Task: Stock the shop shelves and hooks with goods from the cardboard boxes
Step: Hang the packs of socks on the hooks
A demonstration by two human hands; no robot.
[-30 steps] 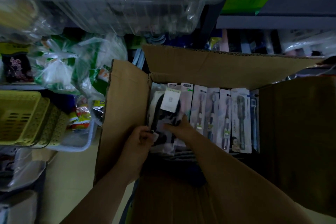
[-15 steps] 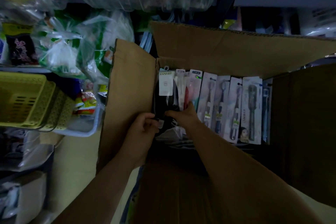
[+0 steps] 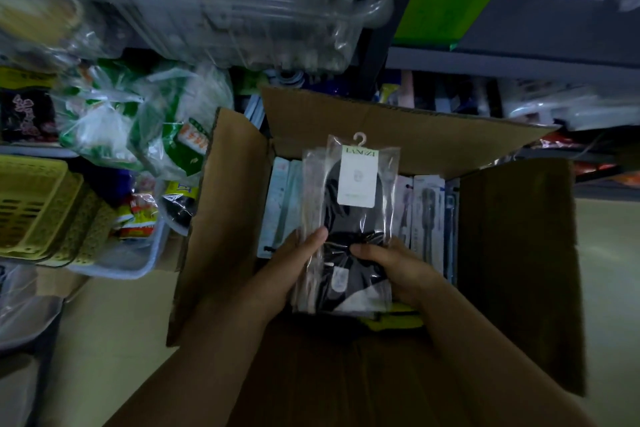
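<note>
While both hands grip it, a sock pack [image 3: 349,218] stands above the box [image 3: 225,218].
Left hand [image 3: 294,267] and right hand [image 3: 398,270] pinch its lower edges.

A small shop's stockroom aisle: grey metal shelving [image 3: 519,59] crammed with bagged goods [image 3: 138,121], stacked yellow baskets [image 3: 38,204], and an open cardboard box [image 3: 398,128] of carded toothbrushes [image 3: 427,215].

upright box flaps [image 3: 221,218] wall in toothbrush packs [image 3: 427,218]

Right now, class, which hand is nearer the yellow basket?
Left. The left hand grips the sock pack on the side facing the yellow basket; the right hand grips its far side.
</note>
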